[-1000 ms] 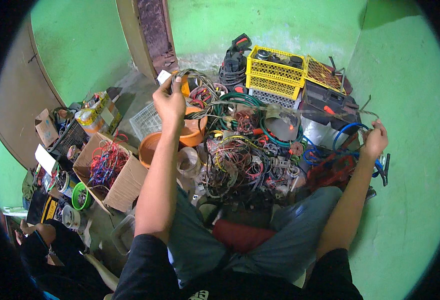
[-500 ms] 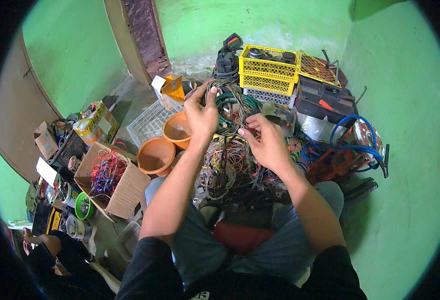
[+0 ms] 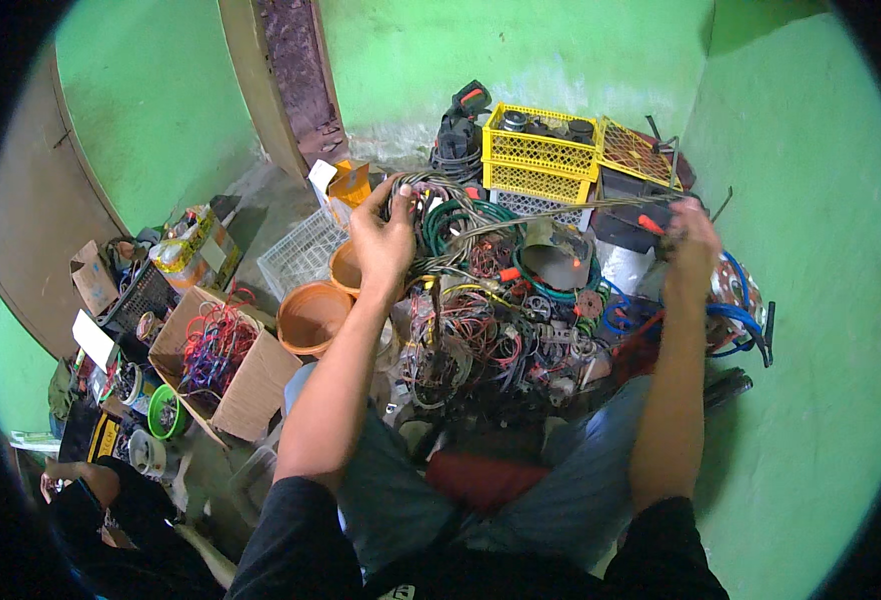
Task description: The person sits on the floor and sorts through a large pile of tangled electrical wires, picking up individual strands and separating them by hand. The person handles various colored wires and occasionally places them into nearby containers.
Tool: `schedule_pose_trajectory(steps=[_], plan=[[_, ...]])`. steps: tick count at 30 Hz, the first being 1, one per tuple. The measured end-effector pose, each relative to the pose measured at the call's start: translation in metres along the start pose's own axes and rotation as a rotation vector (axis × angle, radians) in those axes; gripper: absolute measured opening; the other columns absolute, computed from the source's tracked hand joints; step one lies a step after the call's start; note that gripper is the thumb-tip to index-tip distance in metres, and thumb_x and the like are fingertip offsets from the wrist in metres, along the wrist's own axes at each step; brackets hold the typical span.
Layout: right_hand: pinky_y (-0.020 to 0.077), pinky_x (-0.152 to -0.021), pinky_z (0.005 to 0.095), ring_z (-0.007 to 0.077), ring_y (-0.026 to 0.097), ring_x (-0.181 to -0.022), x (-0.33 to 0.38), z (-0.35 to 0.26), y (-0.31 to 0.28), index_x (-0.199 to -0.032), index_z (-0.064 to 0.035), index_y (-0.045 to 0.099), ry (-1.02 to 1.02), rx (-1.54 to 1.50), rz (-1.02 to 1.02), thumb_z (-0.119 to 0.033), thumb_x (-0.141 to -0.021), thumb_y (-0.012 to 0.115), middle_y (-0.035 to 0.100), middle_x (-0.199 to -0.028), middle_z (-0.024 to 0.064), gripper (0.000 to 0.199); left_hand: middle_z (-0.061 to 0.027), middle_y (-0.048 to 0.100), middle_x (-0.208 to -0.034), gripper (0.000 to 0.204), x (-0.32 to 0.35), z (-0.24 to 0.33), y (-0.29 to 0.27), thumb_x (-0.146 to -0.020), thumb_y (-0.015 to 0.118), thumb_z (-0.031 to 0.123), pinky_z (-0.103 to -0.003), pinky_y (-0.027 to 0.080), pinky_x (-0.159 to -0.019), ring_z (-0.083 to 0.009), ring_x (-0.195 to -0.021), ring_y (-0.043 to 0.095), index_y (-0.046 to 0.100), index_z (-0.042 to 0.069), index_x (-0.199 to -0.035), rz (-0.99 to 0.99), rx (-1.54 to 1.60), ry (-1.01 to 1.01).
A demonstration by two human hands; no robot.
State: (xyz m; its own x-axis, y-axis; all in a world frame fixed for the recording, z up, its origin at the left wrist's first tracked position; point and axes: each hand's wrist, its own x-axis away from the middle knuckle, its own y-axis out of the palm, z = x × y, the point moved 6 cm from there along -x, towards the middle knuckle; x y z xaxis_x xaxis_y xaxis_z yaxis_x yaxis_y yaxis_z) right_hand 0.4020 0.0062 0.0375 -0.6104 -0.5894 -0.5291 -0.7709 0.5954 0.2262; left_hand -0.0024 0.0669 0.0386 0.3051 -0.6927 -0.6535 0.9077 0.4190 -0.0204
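Note:
My left hand (image 3: 383, 232) is closed around a coil of dark twisted cable (image 3: 448, 182), thumb on top, held up above the pile. From that coil a stretch of the cable runs across to my right hand (image 3: 694, 232), raised at the right with its fingers closed on it, somewhat blurred. Below and behind the cable lies a coil of green cable (image 3: 445, 222). Under my hands spreads a heap of tangled wires (image 3: 461, 330) in several colours, mixed with small dark parts.
Orange pots (image 3: 313, 315) and a cardboard box (image 3: 251, 385) of red and blue wires stand left. Yellow crates (image 3: 541, 155) are stacked at the back; blue cable (image 3: 736, 318) lies right, by the green wall (image 3: 811, 420). Another person's arm (image 3: 91, 478) shows at lower left.
My right hand has swung away from the coil to the right, drawing a length of cable out straight. My left hand keeps hold of the coil and has shifted slightly left.

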Motion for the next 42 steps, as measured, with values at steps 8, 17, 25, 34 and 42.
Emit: schedule_pose_trajectory(steps=[8, 17, 25, 34, 42], plan=[[0.0482, -0.075, 0.0286, 0.0182, 0.062, -0.085, -0.037, 0.042, -0.076, -0.106, 0.0042, 0.065, -0.043, 0.326, 0.315, -0.02, -0.091, 0.062, 0.067, -0.099, 0.012, 0.029, -0.0168, 0.072, -0.093, 0.028, -0.002, -0.006, 0.008, -0.092, 0.061, 0.013, -0.03, 0.05, -0.076, -0.0153, -0.083, 0.066, 0.065, -0.006, -0.113, 0.041, -0.051, 0.08], [0.0507, -0.077, 0.0311, 0.0212, 0.065, -0.084, 0.102, -0.045, 0.111, -0.101, -0.0018, 0.067, -0.455, 0.397, -0.656, -0.008, -0.086, 0.066, 0.065, -0.093, 0.0109, 0.016, -0.0179, 0.071, -0.096, 0.026, 0.006, -0.006, 0.018, -0.091, 0.062, 0.011, -0.032, 0.049, -0.083, -0.0196, -0.09, 0.065, 0.066, -0.004, -0.111, -0.001, -0.043, 0.06], [0.0499, -0.073, 0.0372, 0.0312, 0.063, -0.079, 0.15, -0.022, 0.147, -0.101, -0.0022, 0.065, -0.415, 0.344, -0.692, -0.007, -0.084, 0.068, 0.061, -0.083, 0.0143, 0.018, -0.019, 0.07, -0.093, 0.023, 0.015, -0.007, 0.033, -0.091, 0.062, 0.012, -0.033, 0.048, -0.083, -0.0236, -0.087, 0.066, 0.068, -0.002, -0.107, -0.112, 0.129, -0.005], [0.0505, -0.076, 0.0373, 0.0262, 0.066, -0.084, 0.074, -0.034, 0.082, -0.1, 0.0002, 0.064, -0.428, 0.54, -0.164, -0.013, -0.092, 0.054, 0.067, -0.09, 0.0147, 0.018, -0.0203, 0.071, -0.094, 0.026, 0.004, -0.004, 0.01, -0.09, 0.062, 0.012, -0.033, 0.051, -0.076, -0.0198, -0.084, 0.068, 0.067, -0.005, -0.109, 0.026, -0.097, 0.019], [0.0516, -0.075, 0.0374, 0.026, 0.067, -0.084, -0.014, 0.007, -0.032, -0.099, 0.0014, 0.068, -0.138, 0.833, -0.133, -0.023, -0.09, 0.059, 0.069, -0.092, 0.0166, 0.027, -0.0167, 0.071, -0.092, 0.026, -0.011, -0.022, -0.006, -0.091, 0.061, 0.012, -0.03, 0.05, -0.078, -0.0189, -0.086, 0.067, 0.066, -0.005, -0.111, 0.032, -0.019, -0.063]])
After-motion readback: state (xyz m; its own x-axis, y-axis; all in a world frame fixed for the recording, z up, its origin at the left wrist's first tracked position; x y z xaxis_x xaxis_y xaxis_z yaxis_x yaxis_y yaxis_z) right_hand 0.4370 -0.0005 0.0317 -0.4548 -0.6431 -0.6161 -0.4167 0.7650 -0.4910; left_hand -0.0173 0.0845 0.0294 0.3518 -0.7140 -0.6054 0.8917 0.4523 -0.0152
